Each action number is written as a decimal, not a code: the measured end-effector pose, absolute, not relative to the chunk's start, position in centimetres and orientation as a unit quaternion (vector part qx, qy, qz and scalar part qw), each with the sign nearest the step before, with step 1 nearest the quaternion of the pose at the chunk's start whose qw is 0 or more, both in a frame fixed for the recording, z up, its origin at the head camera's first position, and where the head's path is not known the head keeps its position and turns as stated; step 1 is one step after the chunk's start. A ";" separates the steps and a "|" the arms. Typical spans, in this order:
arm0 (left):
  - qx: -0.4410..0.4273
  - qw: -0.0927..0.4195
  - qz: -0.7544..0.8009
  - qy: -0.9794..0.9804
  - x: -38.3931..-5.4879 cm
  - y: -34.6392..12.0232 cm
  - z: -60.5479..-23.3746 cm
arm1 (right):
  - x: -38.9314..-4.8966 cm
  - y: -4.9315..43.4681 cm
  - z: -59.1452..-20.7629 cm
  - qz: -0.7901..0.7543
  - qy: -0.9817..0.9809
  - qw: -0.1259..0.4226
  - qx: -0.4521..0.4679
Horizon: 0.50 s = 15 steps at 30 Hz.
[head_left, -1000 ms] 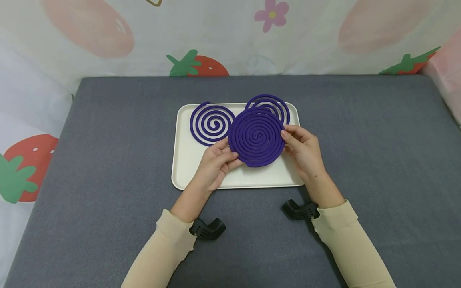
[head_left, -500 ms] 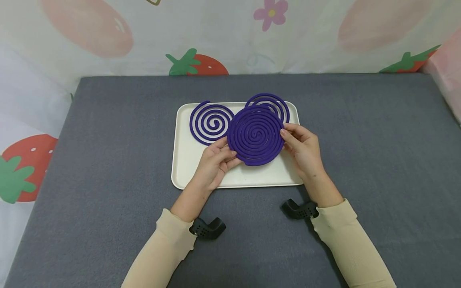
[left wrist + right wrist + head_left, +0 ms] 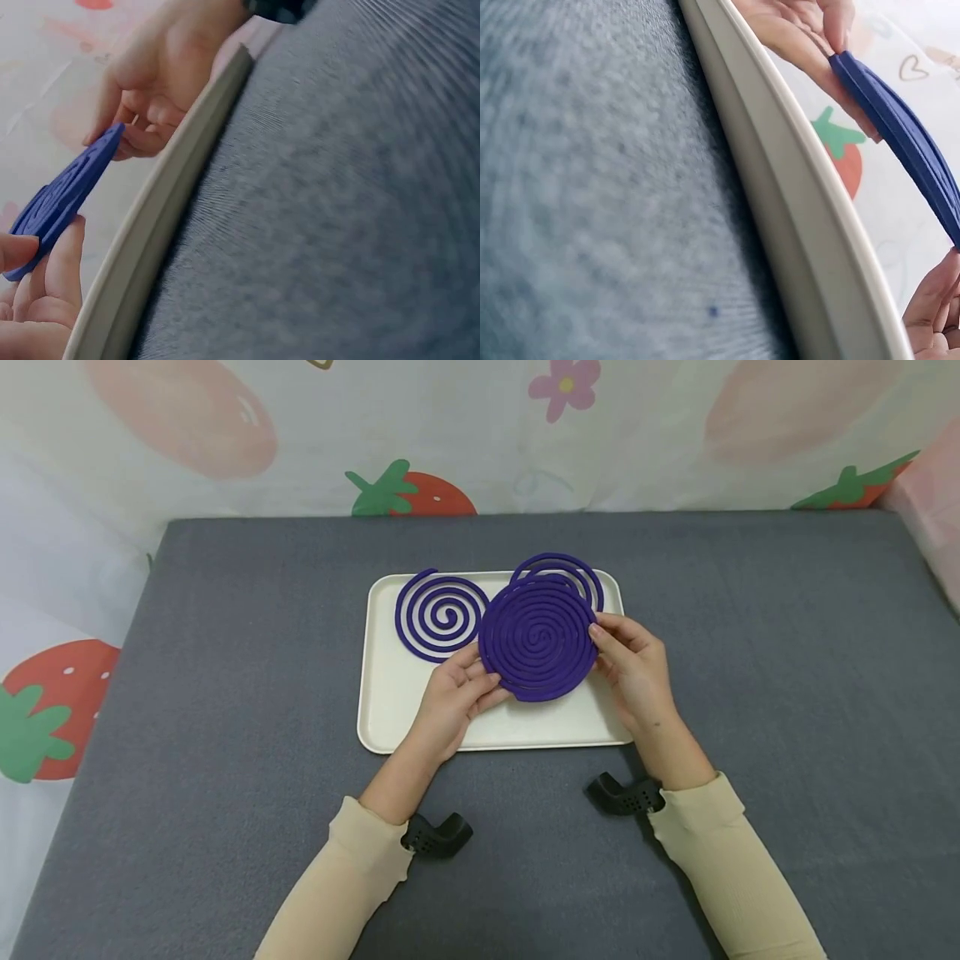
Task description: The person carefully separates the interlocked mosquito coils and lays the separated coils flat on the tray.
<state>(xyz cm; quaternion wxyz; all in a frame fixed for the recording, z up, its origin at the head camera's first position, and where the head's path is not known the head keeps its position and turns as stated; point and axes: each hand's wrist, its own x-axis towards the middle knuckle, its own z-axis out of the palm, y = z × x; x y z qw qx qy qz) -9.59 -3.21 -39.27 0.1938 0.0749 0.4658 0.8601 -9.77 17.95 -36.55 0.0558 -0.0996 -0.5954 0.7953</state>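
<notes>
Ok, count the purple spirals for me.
3: the held spiral; a looser spiral over the tray's left part; a third spiral at the back right, partly covered by the held one. More could be hidden there.

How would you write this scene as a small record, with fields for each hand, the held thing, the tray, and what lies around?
Held thing: purple spiral disc, tightly wound, raised above the tray
Left hand: pinches the disc's lower left edge
Right hand: pinches the disc's right edge
Tray: white, rectangular, rounded corners
Left coil: purple, loosely wound, on the tray
Far coil: purple, partly hidden behind the disc in the head view
Surface: grey cloth under the tray
</notes>
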 end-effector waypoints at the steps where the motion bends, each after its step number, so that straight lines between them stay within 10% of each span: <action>1: 0.080 0.192 0.856 0.473 -9.6 -3.2 -39.2 | -9.8 18.0 -36.6 0.794 -0.596 0.058 -0.101; 15: 0.076 0.214 0.883 0.412 -9.8 -3.5 -39.3 | -9.8 17.8 -36.6 0.796 -0.597 0.076 -0.073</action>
